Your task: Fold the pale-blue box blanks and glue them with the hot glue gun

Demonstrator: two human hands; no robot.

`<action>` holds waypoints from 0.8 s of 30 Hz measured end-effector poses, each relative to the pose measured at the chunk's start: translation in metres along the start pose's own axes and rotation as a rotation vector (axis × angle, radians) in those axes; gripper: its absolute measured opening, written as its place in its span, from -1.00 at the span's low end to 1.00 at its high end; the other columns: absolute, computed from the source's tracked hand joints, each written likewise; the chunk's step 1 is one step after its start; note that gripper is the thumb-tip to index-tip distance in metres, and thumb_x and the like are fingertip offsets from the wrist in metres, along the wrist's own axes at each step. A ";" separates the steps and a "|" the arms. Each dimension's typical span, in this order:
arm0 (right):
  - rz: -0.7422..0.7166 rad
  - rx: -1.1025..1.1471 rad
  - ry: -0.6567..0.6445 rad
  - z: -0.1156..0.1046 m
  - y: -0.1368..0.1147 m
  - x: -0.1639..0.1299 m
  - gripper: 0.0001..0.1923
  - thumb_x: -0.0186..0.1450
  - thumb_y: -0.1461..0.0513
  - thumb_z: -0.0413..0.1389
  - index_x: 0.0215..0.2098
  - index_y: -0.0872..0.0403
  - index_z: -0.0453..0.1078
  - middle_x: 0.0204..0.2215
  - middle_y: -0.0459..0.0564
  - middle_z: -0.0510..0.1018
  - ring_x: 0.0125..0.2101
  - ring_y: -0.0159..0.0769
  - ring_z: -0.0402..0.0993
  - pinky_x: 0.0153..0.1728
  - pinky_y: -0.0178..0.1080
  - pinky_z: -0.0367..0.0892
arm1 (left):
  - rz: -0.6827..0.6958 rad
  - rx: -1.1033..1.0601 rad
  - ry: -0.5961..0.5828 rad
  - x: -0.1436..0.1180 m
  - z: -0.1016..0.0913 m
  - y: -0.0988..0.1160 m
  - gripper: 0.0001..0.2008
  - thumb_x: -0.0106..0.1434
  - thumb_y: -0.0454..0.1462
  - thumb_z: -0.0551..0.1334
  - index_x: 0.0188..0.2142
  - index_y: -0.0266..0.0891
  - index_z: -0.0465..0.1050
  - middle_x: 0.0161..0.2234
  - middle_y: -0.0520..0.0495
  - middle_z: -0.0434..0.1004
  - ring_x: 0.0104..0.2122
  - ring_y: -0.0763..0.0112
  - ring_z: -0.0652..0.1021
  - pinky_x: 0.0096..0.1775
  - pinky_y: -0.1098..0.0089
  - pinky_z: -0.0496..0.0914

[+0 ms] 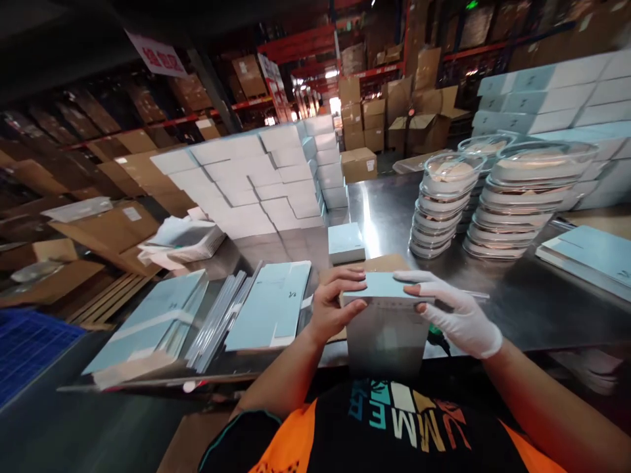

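Note:
Between my two hands stands a light blue box (379,286), its greyish front side turned towards me. My bare left hand (340,302) grips its left end, fingers over the top edge and thumb at the front. On the right end, my right hand (456,315), in a white glove with bare fingertips, holds the same box with fingers on top and thumb at the front edge. A thin clear strip (477,295) sticks out behind the right hand. Just beyond the box lies a smaller light blue and white box (346,243).
White boxes (256,177) are stacked at the back left. Clear round containers (438,203) stand in piles on the metal table (379,197). Flat blue sheets (271,305) and clear strips (219,322) lie left; more blue sheets (596,253) lie right. A blue crate (34,348) is far left.

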State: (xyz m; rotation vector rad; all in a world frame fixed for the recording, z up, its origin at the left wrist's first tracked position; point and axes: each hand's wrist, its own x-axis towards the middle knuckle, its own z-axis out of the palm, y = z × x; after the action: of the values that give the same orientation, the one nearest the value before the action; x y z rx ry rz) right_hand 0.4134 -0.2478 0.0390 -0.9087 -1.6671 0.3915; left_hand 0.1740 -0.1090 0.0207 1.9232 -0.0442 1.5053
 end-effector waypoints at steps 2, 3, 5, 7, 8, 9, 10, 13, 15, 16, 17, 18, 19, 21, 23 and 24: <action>0.024 -0.006 -0.019 0.001 -0.003 0.003 -0.74 0.53 0.12 0.27 0.16 -0.21 0.64 0.26 0.05 0.64 0.25 -0.14 0.60 0.28 -0.05 0.51 | 0.018 -0.030 -0.026 0.005 0.000 0.005 -0.73 0.37 -0.10 0.51 -0.01 -0.10 0.69 -0.05 -0.17 0.71 0.07 0.10 0.68 0.15 0.03 0.56; 0.045 -0.016 -0.025 0.001 -0.004 0.003 -0.73 0.53 0.09 0.27 0.16 -0.21 0.64 0.28 0.05 0.63 0.26 -0.12 0.59 0.30 -0.03 0.50 | 0.002 -0.038 -0.045 0.008 0.000 0.009 -0.71 0.37 -0.06 0.51 -0.01 -0.11 0.68 -0.05 -0.18 0.72 0.08 0.09 0.67 0.17 0.01 0.55; 0.103 -0.036 -0.027 0.002 -0.006 0.004 -0.71 0.51 0.02 0.28 0.15 -0.19 0.64 0.28 0.07 0.62 0.27 -0.07 0.58 0.32 0.03 0.49 | -0.066 -0.022 -0.088 0.012 0.003 0.015 -0.69 0.39 0.01 0.47 -0.04 -0.12 0.68 -0.03 -0.20 0.73 0.09 0.06 0.67 0.21 -0.05 0.52; 0.147 -0.045 -0.011 0.002 -0.008 0.003 -0.70 0.49 -0.03 0.29 0.11 -0.18 0.65 0.25 0.08 0.64 0.25 -0.02 0.59 0.30 0.07 0.51 | -0.128 0.004 -0.113 0.015 0.006 0.020 -0.69 0.44 0.03 0.42 -0.08 -0.12 0.70 -0.03 -0.21 0.75 0.09 0.04 0.67 0.23 -0.09 0.49; 0.155 -0.048 0.001 0.002 -0.009 0.003 -0.72 0.49 -0.03 0.29 0.09 -0.18 0.66 0.23 0.08 0.65 0.23 0.00 0.60 0.28 0.09 0.52 | -0.141 0.004 -0.117 0.016 0.007 0.022 -0.71 0.46 0.02 0.40 -0.08 -0.11 0.72 -0.04 -0.20 0.76 0.08 0.04 0.67 0.23 -0.10 0.49; 0.151 -0.052 0.012 0.002 -0.010 0.003 -0.74 0.49 -0.01 0.29 0.09 -0.19 0.67 0.21 0.08 0.66 0.21 0.00 0.61 0.26 0.09 0.54 | -0.137 -0.007 -0.116 0.017 0.008 0.022 -0.73 0.47 0.00 0.39 -0.09 -0.10 0.73 -0.05 -0.19 0.77 0.07 0.05 0.68 0.22 -0.10 0.49; 0.134 -0.055 0.019 0.002 -0.011 0.004 -0.75 0.50 0.01 0.29 0.09 -0.21 0.67 0.20 0.07 0.67 0.20 0.00 0.62 0.25 0.09 0.55 | -0.127 -0.021 -0.117 0.017 0.007 0.022 -0.74 0.47 -0.01 0.39 -0.08 -0.09 0.73 -0.06 -0.19 0.77 0.05 0.05 0.69 0.21 -0.10 0.50; 0.057 -0.064 0.019 0.003 -0.011 0.008 -0.74 0.53 0.12 0.25 0.15 -0.28 0.66 0.20 0.00 0.67 0.19 -0.07 0.62 0.25 0.03 0.54 | -0.140 -0.017 -0.156 0.024 -0.004 0.021 -0.74 0.45 0.00 0.40 -0.13 -0.10 0.74 -0.10 -0.21 0.79 0.04 0.03 0.71 0.19 -0.10 0.53; -0.009 -0.090 -0.008 0.008 -0.011 0.011 -0.70 0.56 0.16 0.21 0.18 -0.32 0.64 0.21 -0.04 0.67 0.19 -0.12 0.62 0.25 -0.01 0.53 | -0.202 0.021 -0.270 0.036 -0.015 0.025 -0.73 0.43 0.01 0.42 -0.17 -0.12 0.73 -0.04 -0.26 0.77 0.10 0.00 0.70 0.20 -0.08 0.54; -0.043 -0.119 -0.029 0.012 -0.010 0.013 -0.67 0.58 0.16 0.18 0.22 -0.32 0.62 0.23 -0.04 0.65 0.21 -0.13 0.60 0.27 -0.01 0.51 | -0.245 0.057 -0.355 0.043 -0.021 0.028 -0.75 0.40 -0.01 0.44 -0.16 -0.12 0.72 0.02 -0.28 0.75 0.15 -0.02 0.68 0.20 -0.06 0.54; -0.074 -0.160 -0.053 0.017 -0.009 0.015 -0.63 0.59 0.15 0.16 0.30 -0.31 0.57 0.27 -0.02 0.63 0.25 -0.12 0.57 0.30 0.00 0.49 | -0.283 0.104 -0.450 0.051 -0.026 0.031 -0.76 0.36 -0.04 0.49 -0.12 -0.11 0.71 0.08 -0.30 0.73 0.18 -0.05 0.66 0.20 -0.02 0.54; -0.098 -0.203 -0.081 0.021 -0.007 0.018 -0.57 0.60 0.11 0.14 0.40 -0.27 0.48 0.34 0.02 0.57 0.31 -0.09 0.52 0.34 0.03 0.45 | -0.315 0.160 -0.538 0.059 -0.030 0.036 -0.71 0.30 -0.07 0.53 -0.05 -0.10 0.71 0.12 -0.31 0.70 0.17 -0.07 0.66 0.17 0.02 0.56; -0.110 -0.236 -0.112 0.024 -0.003 0.023 -0.47 0.60 0.06 0.13 0.50 -0.21 0.36 0.41 0.07 0.49 0.38 -0.05 0.45 0.39 0.07 0.40 | -0.335 0.224 -0.603 0.067 -0.032 0.040 -0.62 0.23 -0.10 0.58 0.01 -0.08 0.69 0.13 -0.30 0.70 0.13 -0.09 0.68 0.12 0.05 0.58; -0.083 -0.262 -0.159 0.018 0.006 0.038 -0.22 0.58 -0.09 0.10 0.65 -0.05 0.06 0.53 0.17 0.29 0.49 0.03 0.28 0.49 0.12 0.27 | -0.353 0.330 -0.650 0.078 -0.038 0.048 -0.46 0.10 -0.12 0.65 0.07 -0.06 0.68 0.03 -0.26 0.73 -0.02 -0.09 0.71 0.03 0.09 0.60; -0.006 -0.288 -0.117 -0.007 0.020 0.063 -0.08 0.56 -0.20 0.05 0.67 0.07 -0.05 0.58 0.19 0.19 0.53 0.04 0.21 0.54 0.10 0.16 | -0.375 0.378 -0.570 0.083 -0.048 0.052 -0.44 0.05 -0.11 0.66 0.05 -0.08 0.69 -0.04 -0.23 0.73 -0.09 -0.06 0.70 0.03 0.10 0.60; 0.045 -0.331 -0.048 -0.025 0.027 0.080 -0.09 0.56 -0.21 0.04 0.66 0.10 -0.01 0.58 0.19 0.17 0.52 0.03 0.22 0.56 0.07 0.11 | -0.397 0.388 -0.471 0.083 -0.055 0.052 -0.44 0.05 -0.10 0.66 0.05 -0.10 0.69 -0.05 -0.23 0.72 -0.07 -0.06 0.69 0.05 0.11 0.59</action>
State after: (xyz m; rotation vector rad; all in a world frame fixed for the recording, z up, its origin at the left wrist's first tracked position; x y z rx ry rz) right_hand 0.4421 -0.1763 0.0822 -1.1889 -1.7896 0.1694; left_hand 0.1324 -0.0891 0.1233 2.3840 0.4235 0.8213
